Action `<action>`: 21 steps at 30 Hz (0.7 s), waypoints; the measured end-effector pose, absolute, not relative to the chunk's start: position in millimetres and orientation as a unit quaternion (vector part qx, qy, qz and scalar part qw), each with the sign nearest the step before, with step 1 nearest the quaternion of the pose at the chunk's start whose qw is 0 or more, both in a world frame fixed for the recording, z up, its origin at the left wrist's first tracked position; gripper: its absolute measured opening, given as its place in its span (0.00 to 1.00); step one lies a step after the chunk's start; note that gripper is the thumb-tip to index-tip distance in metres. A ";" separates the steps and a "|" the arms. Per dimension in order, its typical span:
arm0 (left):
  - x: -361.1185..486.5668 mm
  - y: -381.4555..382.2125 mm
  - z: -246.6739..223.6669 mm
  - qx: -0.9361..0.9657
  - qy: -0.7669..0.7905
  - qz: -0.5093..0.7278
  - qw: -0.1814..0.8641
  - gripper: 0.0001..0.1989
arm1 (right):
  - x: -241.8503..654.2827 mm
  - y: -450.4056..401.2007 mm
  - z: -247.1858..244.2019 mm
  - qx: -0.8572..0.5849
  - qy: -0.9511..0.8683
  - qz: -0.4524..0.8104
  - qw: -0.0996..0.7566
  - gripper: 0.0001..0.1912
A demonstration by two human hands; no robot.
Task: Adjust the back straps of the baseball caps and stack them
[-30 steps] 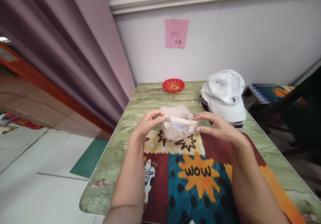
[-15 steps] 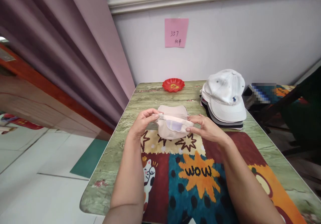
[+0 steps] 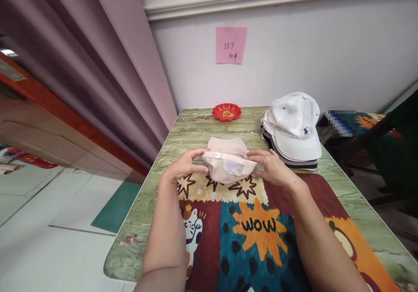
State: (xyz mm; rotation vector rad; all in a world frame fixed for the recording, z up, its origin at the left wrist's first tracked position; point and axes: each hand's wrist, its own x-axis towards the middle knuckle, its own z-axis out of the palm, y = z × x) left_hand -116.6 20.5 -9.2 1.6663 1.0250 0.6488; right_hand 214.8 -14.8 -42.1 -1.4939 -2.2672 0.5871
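"What's changed at the cap [image 3: 228, 175]?"

"Half a second ago the left hand [image 3: 183, 163] had the strap [image 3: 227, 157] pinched. Now its thumb and forefinger stand apart against the cap's left side."

"And the right hand [image 3: 273, 165]?"

"Its thumb has left the cap's near face. It's down by the right side, fingertips touching the cap's upper right. Gripping or just resting, I can't tell."

"So the cap sits between them?"

"Yes, brim pointing away, opening toward the person. On the table [image 3: 192, 130] or just above it, I can't say."

"Around it?"

"Mat [image 3: 257, 244] on the cap's near side, stack of caps [image 3: 295, 126] beyond it to the right, unmoved, red dish [image 3: 227, 112] straight behind."
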 end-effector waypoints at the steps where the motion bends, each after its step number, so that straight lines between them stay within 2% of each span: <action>1: -115.9 20.3 -8.4 0.690 0.431 0.286 0.506 0.24 | 212.8 -13.8 -43.2 -0.529 -0.802 0.189 0.201 0.19; 4: -111.8 17.1 -3.5 0.655 0.445 0.345 0.504 0.15 | 208.2 -14.4 -36.6 -0.500 -0.793 0.198 0.285 0.13; 6: -108.4 11.8 2.5 0.610 0.430 0.402 0.530 0.14 | 206.8 -20.8 -25.3 -0.467 -0.756 0.286 0.358 0.11; 9: -98.0 0.6 12.8 0.522 0.363 0.508 0.582 0.16 | 203.3 -36.7 -6.3 -0.423 -0.611 0.460 0.487 0.17; 12: -75.7 -7.3 16.1 0.431 0.328 0.567 0.621 0.16 | 195.9 -46.4 4.3 -0.390 -0.457 0.563 0.567 0.25; 15: -48.0 -6.7 7.9 0.363 0.327 0.563 0.666 0.16 | 188.6 -40.1 1.2 -0.370 -0.367 0.618 0.589 0.27; 21: -22.7 1.3 -15.4 0.337 0.302 0.537 0.712 0.35 | 182.5 -15.2 -24.0 -0.338 -0.351 0.653 0.580 0.32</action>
